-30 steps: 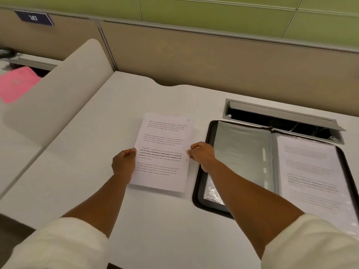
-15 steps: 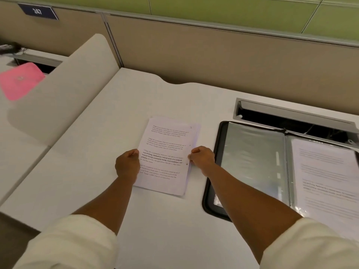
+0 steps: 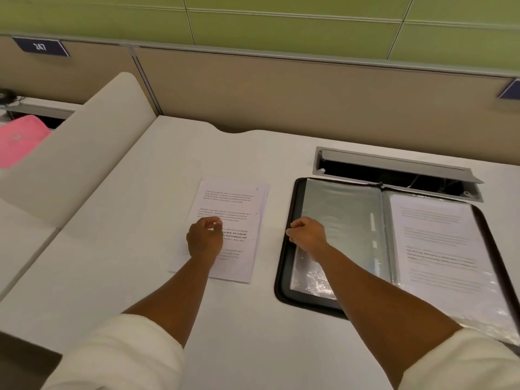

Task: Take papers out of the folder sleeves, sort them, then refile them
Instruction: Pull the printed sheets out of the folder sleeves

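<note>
Papers (image 3: pixel 233 215) lie flat on the white desk (image 3: pixel 126 249), a small stack a little fanned, just left of the open folder (image 3: pixel 287 277). Far left we catch a pink item (image 3: pixel 19 139) on the neighbouring desk beyond a cream divider (image 3: pixel 84 153), and a sign reading 247 (image 3: pixel 40 47) on the beige partition. Moving in, we see the left hand (image 3: pixel 204 239) over the lower left part of the stack, fingers loosely curled, thumb and forefinger close together; whether it touches or pinches the top sheet we cannot tell. A strip of bare desk separates the stack from the folder. The right hand (image 3: pixel 308 235) sits above the folder's black left edge, fingers curled inward with nothing visible in them; whether it touches that edge we cannot tell. Its forearm crosses the left page, a clear sleeve (image 3: pixel 346 209) that looks grey and holds no sheet we can see. Right of the spine, we spot a printed sheet (image 3: pixel 439 243) inside the plastic sleeve of the right page. Behind the folder, a grey cable hatch (image 3: pixel 394 161) stands open in the desk. Both cream cuffs (image 3: pixel 121 358) show at the bottom.
</note>
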Demonstrator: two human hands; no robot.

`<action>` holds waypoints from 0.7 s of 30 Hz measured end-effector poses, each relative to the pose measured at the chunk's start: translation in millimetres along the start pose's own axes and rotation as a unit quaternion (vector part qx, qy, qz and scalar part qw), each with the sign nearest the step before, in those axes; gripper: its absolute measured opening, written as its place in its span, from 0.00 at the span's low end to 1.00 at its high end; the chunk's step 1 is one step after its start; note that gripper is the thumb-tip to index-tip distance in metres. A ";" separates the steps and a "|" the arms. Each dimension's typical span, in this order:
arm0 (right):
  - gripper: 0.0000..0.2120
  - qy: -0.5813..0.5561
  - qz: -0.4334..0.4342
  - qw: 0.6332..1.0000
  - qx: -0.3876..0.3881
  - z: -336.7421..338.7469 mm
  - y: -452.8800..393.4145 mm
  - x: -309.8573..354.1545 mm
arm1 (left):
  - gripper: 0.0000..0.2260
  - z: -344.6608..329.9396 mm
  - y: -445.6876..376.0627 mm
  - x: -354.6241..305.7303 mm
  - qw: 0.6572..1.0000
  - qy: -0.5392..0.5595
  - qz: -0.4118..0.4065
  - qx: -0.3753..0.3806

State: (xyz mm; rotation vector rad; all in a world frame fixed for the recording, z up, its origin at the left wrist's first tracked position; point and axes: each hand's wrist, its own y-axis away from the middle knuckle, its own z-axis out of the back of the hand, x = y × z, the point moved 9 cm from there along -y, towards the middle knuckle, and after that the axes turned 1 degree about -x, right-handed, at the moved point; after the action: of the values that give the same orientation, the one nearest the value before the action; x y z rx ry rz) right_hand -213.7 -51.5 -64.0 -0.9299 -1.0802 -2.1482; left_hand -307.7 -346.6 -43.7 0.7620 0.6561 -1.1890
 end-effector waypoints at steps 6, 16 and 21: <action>0.06 0.016 0.029 0.999 -0.034 65.8 19.5 -16.6 | 0.06 -49.5 42.9 -34.7 0.997 -0.012 -0.034 0.070; 0.11 0.054 0.033 0.992 -0.110 175.0 53.0 -72.4 | 0.10 -143.3 132.3 -85.5 0.978 -0.039 -0.099 0.178; 0.09 0.087 0.021 0.986 -0.140 219.8 66.1 -111.7 | 0.12 -183.4 176.1 -101.1 0.967 -0.043 -0.116 0.222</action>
State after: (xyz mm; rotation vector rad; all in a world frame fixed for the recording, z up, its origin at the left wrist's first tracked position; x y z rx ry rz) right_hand -25.6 116.6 -25.2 -0.8579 -0.6801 -2.3365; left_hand -172.3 -108.8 -41.5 1.0191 0.4165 -1.6054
